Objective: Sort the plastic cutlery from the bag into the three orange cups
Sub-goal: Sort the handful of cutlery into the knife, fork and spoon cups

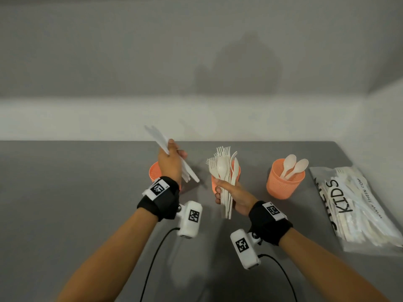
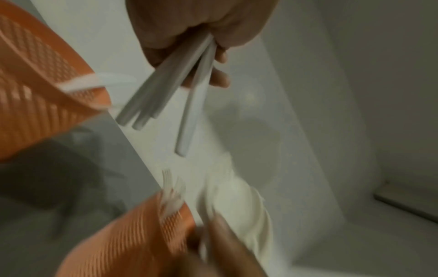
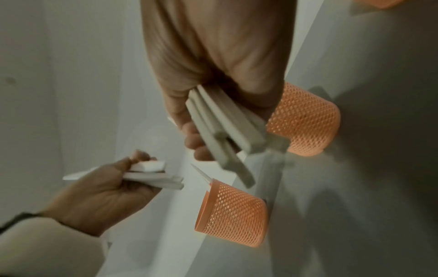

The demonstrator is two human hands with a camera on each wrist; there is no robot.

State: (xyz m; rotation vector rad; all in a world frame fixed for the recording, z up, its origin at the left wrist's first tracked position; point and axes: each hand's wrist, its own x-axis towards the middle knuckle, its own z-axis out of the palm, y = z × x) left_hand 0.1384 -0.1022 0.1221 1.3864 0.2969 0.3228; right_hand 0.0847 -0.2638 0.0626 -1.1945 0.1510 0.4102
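My left hand (image 1: 171, 162) grips a few white knives (image 1: 160, 140) slantwise above the left orange cup (image 1: 154, 171); their handles (image 2: 161, 88) hang below the fist (image 2: 189, 22). A white piece stands in that cup (image 3: 232, 213). My right hand (image 1: 235, 192) holds a mixed bundle of forks, a spoon and a knife (image 1: 222, 166) upright in front of the middle cup (image 1: 238, 171), which it partly hides. The bundle's handles (image 3: 225, 127) stick out under the right fist (image 3: 213, 56). Two spoons (image 1: 294, 165) lean in the right cup (image 1: 283, 182).
A clear plastic bag (image 1: 357, 205) printed KIDS, with more cutlery inside, lies at the right end of the grey table (image 1: 76, 192). A white wall runs close behind the cups. Two black cables trail over the table's near side.
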